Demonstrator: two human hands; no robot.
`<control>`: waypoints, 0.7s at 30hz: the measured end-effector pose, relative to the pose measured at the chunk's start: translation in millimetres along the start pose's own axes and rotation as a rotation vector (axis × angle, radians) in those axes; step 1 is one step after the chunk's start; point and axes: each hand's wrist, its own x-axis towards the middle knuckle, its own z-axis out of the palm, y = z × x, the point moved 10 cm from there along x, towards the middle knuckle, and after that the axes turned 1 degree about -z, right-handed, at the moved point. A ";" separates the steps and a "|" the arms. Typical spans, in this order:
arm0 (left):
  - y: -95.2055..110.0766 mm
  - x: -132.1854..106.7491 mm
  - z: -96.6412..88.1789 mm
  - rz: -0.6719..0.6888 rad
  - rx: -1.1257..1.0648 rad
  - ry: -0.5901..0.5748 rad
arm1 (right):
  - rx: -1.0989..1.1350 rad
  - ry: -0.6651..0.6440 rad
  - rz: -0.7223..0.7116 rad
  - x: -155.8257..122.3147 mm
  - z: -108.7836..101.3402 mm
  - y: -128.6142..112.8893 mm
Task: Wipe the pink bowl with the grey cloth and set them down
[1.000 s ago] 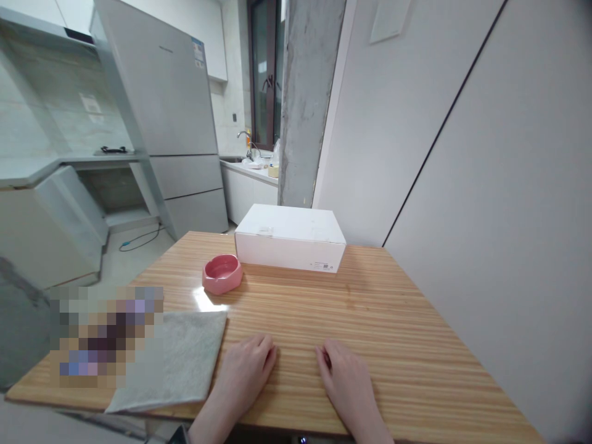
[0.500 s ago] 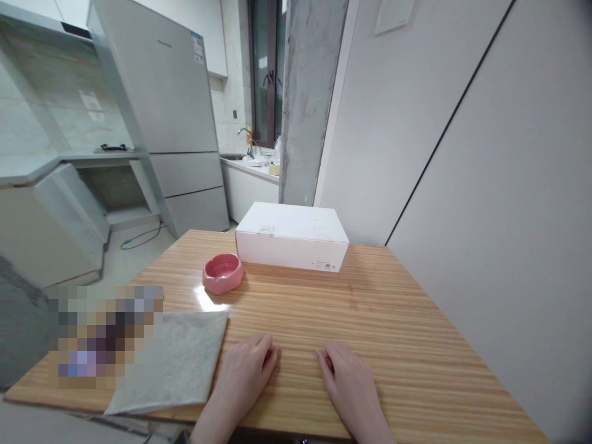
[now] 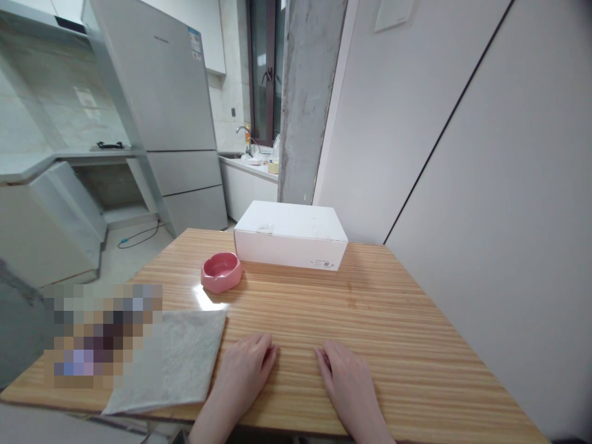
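Note:
My left hand (image 3: 248,365) rests on the wooden table (image 3: 287,308) with its fingers curled in loosely, and nothing shows in it. Just left of that wrist lies a flat grey-green cloth (image 3: 185,354). To the right, my right hand (image 3: 345,371) also lies on the tabletop, fingers folded under and no object visible in them. A gap of bare wood separates the two hands. Beyond them stand a pink faceted bowl (image 3: 222,280), shaped like an ashtray, and a closed white cardboard box (image 3: 289,246). Neither hand touches the bowl or the box.
A blurred-out patch (image 3: 104,336) hides something at the table's left side, overlapping the cloth. Behind the table are a grey fridge (image 3: 157,92), a sink counter (image 3: 250,179) and a concrete pillar (image 3: 305,98). A white wall panel (image 3: 444,154) borders the right.
The view has shifted very slightly. Both hands, the cloth, the bowl and the box keep their places on the table.

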 end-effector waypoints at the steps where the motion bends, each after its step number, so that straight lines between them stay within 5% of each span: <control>1: -0.1 -0.1 -0.1 0.000 -0.002 0.002 | -0.001 -0.001 0.002 0.1 -0.3 0.0; 21: 0.6 0.8 -1.0 -0.005 0.020 -0.007 | 0.039 -0.021 0.033 -1.2 -3.0 0.9</control>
